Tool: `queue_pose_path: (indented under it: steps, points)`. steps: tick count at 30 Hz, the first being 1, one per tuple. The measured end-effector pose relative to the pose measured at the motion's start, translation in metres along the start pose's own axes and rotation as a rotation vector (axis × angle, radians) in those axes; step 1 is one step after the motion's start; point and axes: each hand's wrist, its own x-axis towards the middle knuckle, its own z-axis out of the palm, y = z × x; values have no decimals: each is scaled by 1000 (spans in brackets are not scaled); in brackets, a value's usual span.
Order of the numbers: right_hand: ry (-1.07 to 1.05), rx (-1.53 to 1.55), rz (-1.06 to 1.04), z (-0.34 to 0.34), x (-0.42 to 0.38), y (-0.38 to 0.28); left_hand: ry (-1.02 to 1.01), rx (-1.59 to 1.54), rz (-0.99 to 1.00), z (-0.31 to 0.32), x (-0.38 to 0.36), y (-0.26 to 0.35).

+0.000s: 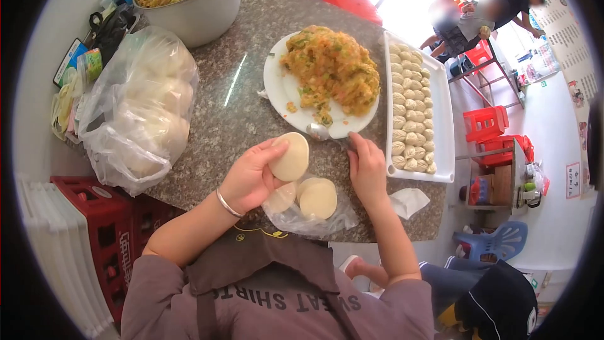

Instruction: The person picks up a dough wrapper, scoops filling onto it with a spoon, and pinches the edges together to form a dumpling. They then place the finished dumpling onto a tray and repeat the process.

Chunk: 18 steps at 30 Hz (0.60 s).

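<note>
Pale dough wrapper (290,156), cupped flat in left hand (251,176) for filling; right hand (367,167) pinching spoon (321,131) at plate (277,82).

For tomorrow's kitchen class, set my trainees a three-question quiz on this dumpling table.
1. True or false: the left hand holds a round dough wrapper.
2. The right hand grips the handle of what? A) spoon B) knife C) rolling pin
3. What fills the white tray?

Key: 1 true. 2 A, the spoon lying on the plate of filling. 3 Rows of finished dumplings.
</note>
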Motion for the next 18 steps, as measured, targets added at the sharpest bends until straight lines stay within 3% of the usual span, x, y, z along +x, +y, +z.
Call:
queue_pose_path:
  steps: [5,11,14,18]
  points:
    - [99,187,-87,-9,10,-6,30,16,17,0,-8,2]
    - [131,-45,-99,-18,34,-12,-39,-130,11,1,12,-8]
    - [-146,-202,-69,-32,25,-18,-10,-155,15,7,17,-7]
    - [-107,-82,-37,-32,20,-12,-24,-202,17,11,27,-14]
